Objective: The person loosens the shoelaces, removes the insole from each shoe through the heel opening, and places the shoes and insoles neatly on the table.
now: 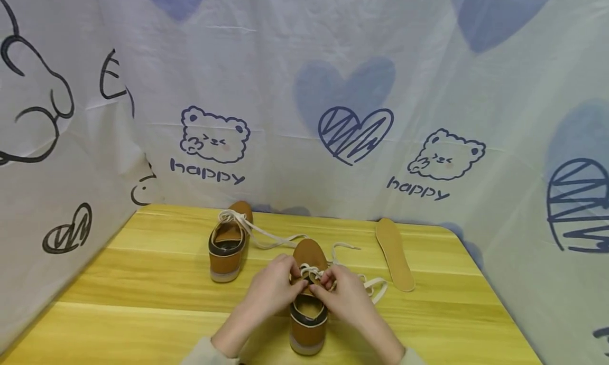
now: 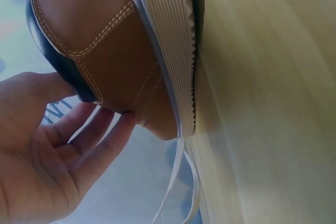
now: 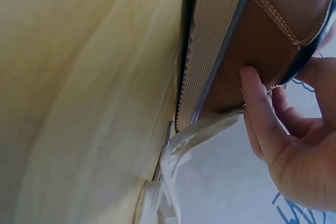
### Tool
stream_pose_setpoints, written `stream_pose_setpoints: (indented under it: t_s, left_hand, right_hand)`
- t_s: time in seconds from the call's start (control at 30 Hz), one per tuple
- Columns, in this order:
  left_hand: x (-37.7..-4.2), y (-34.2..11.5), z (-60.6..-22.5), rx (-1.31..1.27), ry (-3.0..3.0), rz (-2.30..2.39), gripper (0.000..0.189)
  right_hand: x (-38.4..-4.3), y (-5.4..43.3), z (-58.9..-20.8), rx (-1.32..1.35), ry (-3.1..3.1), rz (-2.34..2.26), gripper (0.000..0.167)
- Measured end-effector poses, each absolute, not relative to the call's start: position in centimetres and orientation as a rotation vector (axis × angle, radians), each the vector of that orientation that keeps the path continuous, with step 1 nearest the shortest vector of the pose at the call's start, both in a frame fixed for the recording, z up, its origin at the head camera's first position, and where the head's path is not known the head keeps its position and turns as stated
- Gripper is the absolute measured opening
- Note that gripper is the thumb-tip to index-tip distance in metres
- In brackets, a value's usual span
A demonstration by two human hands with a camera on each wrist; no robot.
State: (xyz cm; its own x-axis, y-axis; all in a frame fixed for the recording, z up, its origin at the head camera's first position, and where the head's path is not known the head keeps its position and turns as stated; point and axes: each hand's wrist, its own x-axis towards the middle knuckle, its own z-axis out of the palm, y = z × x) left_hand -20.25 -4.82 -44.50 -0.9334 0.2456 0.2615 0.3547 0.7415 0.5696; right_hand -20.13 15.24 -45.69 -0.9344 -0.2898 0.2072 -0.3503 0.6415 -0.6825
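A brown lace-up shoe [image 1: 307, 334] with a dark collar stands on the table, heel toward me and toe pointing away. My left hand [image 1: 272, 287] pinches the left edge of its opening, just below the white shoelace [image 1: 311, 270]. On the opposite edge, my right hand [image 1: 348, 295] does the same, thumb at the collar. In the left wrist view, the left fingertips [image 2: 126, 119] touch the stitched brown side. The right wrist view has the index finger [image 3: 257, 95] against the other side. Both thumb tips are partly hidden behind the collar.
A second brown shoe [image 1: 225, 264] stands farther back on the left, its lace trailing right. A tan insole [image 1: 396, 256] lies at the right. Loose white lace [image 1: 378, 287] lies beside my right hand. Printed cloth [image 1: 285, 159] hangs behind the wooden table [image 1: 157, 280].
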Motion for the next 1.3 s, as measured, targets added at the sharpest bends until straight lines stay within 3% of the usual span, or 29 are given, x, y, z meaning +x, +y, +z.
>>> stream_pose_setpoints:
  t_s: [0.63, 1.3]
  left_hand:
    - [-21.0, -7.4, -44.8, -0.648, -2.688, -0.906, 0.023]
    - [-20.7, -9.2, -45.2, -0.673, -2.697, -0.942, 0.025]
  right_hand:
    - [-20.1, 17.5, -45.3, 0.388, -2.746, 0.993, 0.020]
    - [-20.0, 18.7, -45.5, 0.391, -2.741, 1.174, 0.018]
